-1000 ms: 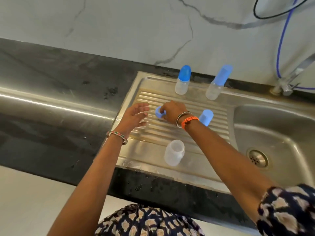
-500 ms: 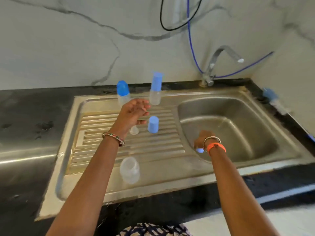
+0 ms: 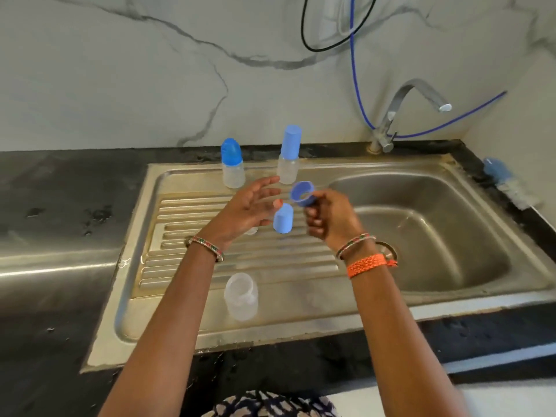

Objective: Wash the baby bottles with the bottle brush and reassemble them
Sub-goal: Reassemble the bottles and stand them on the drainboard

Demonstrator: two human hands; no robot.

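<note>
Steel drainboard (image 3: 186,296) | right hand (image 3: 329,216) pinches blue collar ring (image 3: 301,194) | left hand (image 3: 246,207) spread, empty

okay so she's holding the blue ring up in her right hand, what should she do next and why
Probably bring the ring down to the open bottle at the drainboard's front edge. The right hand pinches the ring above the drainboard, the left hand is open and holds nothing, and that bottle stands without a top, unlike the two capped ones behind.
</note>
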